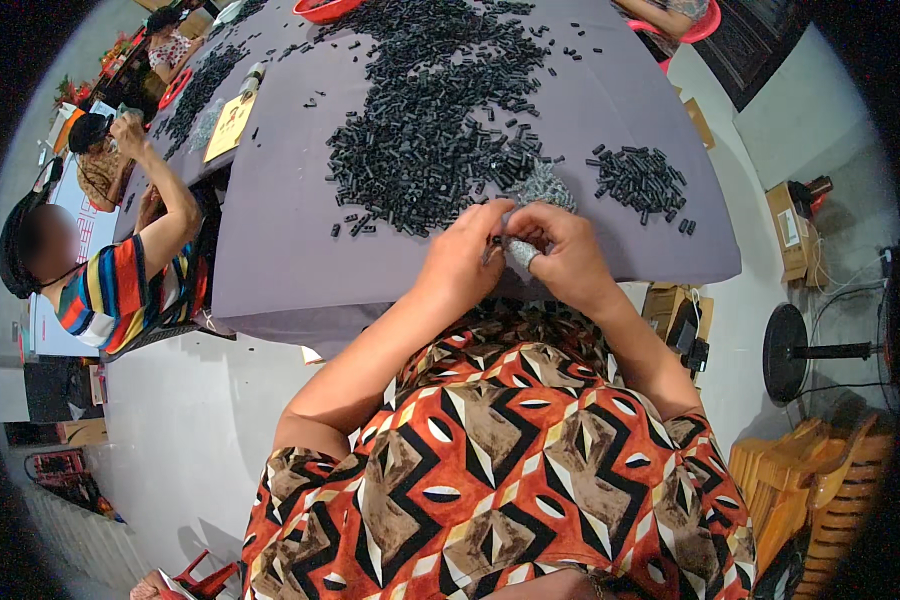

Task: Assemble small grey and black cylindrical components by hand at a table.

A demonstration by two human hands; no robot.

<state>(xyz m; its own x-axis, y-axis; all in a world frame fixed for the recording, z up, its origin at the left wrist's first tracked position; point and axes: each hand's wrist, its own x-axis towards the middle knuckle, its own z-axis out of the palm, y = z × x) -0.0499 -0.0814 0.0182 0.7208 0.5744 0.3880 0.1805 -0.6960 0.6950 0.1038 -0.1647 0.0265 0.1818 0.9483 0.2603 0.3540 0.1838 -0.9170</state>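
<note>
My left hand (pixel 463 256) and my right hand (pixel 570 256) meet at the near edge of the table, both closed with fingertips drawn together. Between the left fingertips shows a small black cylindrical piece (pixel 497 240). A silvery-grey wrapping (pixel 521 251) covers a finger of the right hand; whatever those fingers pinch is too small to make out. Just beyond the hands lies a little heap of silvery-grey small parts (pixel 543 186). The large pile of short black cylinders (pixel 410 165) spreads away behind it, and a smaller pile of black cylinders (pixel 640 182) sits to the right.
A grey cloth covers the table (pixel 280 220). At its far end is a red basin (pixel 327 10). A yellow card (pixel 230 127) lies at the left. A co-worker in a striped shirt (pixel 130 275) sits left, others farther off. Wooden chairs (pixel 810 470) stand at lower right.
</note>
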